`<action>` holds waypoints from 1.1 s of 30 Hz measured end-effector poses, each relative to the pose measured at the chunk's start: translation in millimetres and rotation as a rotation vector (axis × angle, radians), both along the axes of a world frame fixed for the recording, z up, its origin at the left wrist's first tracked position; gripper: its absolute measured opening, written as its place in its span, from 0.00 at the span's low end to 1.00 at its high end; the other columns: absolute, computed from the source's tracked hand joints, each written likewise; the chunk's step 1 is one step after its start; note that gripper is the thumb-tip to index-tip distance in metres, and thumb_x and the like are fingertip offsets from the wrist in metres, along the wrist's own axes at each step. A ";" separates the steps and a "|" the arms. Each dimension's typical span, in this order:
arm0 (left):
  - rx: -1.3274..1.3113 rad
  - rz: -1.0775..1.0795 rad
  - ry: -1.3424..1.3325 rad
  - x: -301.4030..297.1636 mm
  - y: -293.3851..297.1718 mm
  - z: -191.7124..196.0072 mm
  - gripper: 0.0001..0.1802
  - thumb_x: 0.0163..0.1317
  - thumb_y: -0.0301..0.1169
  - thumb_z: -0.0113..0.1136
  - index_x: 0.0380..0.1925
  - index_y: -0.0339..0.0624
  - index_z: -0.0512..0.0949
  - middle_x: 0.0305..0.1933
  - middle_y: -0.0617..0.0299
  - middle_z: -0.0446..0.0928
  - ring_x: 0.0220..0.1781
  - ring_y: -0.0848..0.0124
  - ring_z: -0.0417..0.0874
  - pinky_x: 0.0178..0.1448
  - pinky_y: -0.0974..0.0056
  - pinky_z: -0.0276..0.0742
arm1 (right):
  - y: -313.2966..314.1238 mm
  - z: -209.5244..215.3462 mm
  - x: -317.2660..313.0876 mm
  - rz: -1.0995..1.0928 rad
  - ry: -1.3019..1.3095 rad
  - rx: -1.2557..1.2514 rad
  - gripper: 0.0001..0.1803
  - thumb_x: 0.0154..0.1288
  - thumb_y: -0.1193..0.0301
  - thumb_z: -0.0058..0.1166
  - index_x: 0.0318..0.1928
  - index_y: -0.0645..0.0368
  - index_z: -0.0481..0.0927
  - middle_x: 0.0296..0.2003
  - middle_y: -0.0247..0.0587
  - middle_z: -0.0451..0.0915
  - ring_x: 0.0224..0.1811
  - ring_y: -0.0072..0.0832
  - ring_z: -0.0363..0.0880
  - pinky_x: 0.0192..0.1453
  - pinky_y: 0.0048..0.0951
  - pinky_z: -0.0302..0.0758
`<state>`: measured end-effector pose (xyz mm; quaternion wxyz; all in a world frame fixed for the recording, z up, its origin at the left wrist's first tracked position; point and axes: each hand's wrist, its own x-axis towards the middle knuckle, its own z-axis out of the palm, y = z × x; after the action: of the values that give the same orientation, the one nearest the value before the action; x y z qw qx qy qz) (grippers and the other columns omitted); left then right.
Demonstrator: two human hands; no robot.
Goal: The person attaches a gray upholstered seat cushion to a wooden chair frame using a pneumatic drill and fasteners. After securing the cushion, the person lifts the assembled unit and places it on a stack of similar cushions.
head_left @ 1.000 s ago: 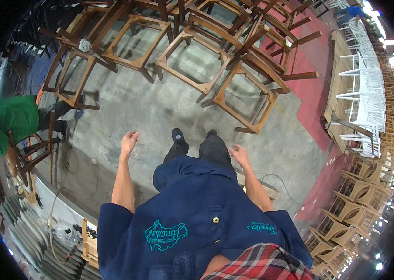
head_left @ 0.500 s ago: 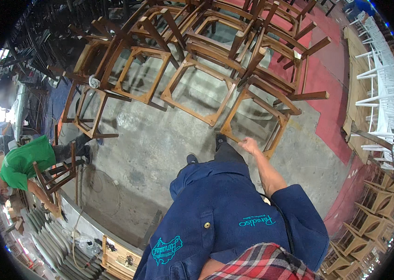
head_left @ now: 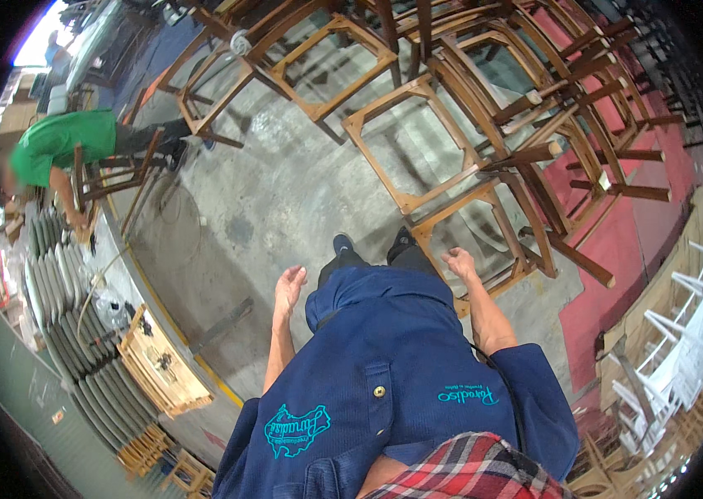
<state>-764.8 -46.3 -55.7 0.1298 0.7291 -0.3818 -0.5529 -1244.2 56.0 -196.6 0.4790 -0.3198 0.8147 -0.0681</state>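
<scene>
My left hand (head_left: 289, 288) hangs in the air left of my body, its fingers loosely apart and nothing in it. My right hand (head_left: 460, 264) is over the near side of a brown wooden chair frame (head_left: 428, 230) with no seat panel; its fingers are slightly bent and no object shows in them. Whether it touches the frame I cannot tell. Beyond that stands another seatless wooden chair frame (head_left: 357, 137), one of several in a row, their legs and backs overlapping.
At the left a person in a green shirt (head_left: 69, 141) bends over a small dark wooden frame (head_left: 117, 177). Grey curved pieces (head_left: 106, 413) and a light wooden crate (head_left: 162, 366) lie lower left. White chair frames (head_left: 676, 333) stand at the right. A red floor area (head_left: 593, 320) borders the grey concrete.
My view has turned to the right, so the chairs and the person sit differently in it. My left hand has come into sight. My right hand is still near the same chair frame.
</scene>
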 end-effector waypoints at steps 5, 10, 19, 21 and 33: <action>0.066 -0.028 -0.026 9.9 38.6 -13.0 0.35 0.65 0.49 0.61 0.61 0.29 0.71 0.57 0.46 0.78 0.53 0.61 0.83 0.59 0.60 0.76 | -18.0 11.0 -7.5 -0.031 -0.135 0.060 0.34 0.56 0.50 0.62 0.57 0.62 0.79 0.53 0.56 0.81 0.60 0.47 0.77 0.65 0.40 0.71; 0.210 -0.385 -0.336 47.3 112.8 -46.5 0.34 0.65 0.51 0.58 0.55 0.29 0.77 0.56 0.46 0.81 0.56 0.58 0.83 0.59 0.58 0.76 | -23.3 17.5 -18.2 0.012 -0.032 -0.012 0.34 0.56 0.53 0.62 0.57 0.65 0.79 0.52 0.55 0.82 0.56 0.45 0.80 0.62 0.39 0.74; 0.202 -0.309 -0.214 77.3 171.7 -53.8 0.34 0.65 0.53 0.58 0.55 0.30 0.77 0.53 0.47 0.82 0.54 0.58 0.84 0.57 0.58 0.76 | -24.9 22.2 -20.2 0.028 -0.047 0.076 0.34 0.55 0.52 0.62 0.57 0.64 0.79 0.54 0.56 0.80 0.60 0.46 0.78 0.65 0.39 0.71; 0.146 -0.268 -0.187 72.7 155.0 -48.5 0.34 0.64 0.53 0.58 0.55 0.30 0.78 0.52 0.47 0.83 0.53 0.58 0.84 0.57 0.58 0.76 | -30.1 24.5 -13.0 0.043 -0.046 0.068 0.34 0.55 0.52 0.62 0.57 0.64 0.79 0.55 0.56 0.80 0.60 0.46 0.77 0.65 0.39 0.71; -0.011 -0.083 -0.184 -15.0 26.5 57.2 0.27 0.66 0.51 0.58 0.38 0.33 0.84 0.38 0.54 0.85 0.44 0.66 0.84 0.52 0.60 0.76 | -39.8 -1.6 0.2 0.080 -0.108 0.015 0.35 0.56 0.56 0.65 0.59 0.67 0.77 0.49 0.54 0.83 0.49 0.36 0.83 0.55 0.35 0.77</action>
<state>-779.8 -19.8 1.5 0.0753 0.7595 -0.4252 -0.4864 -1244.0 16.2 -198.2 0.5269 -0.3443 0.7747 -0.0601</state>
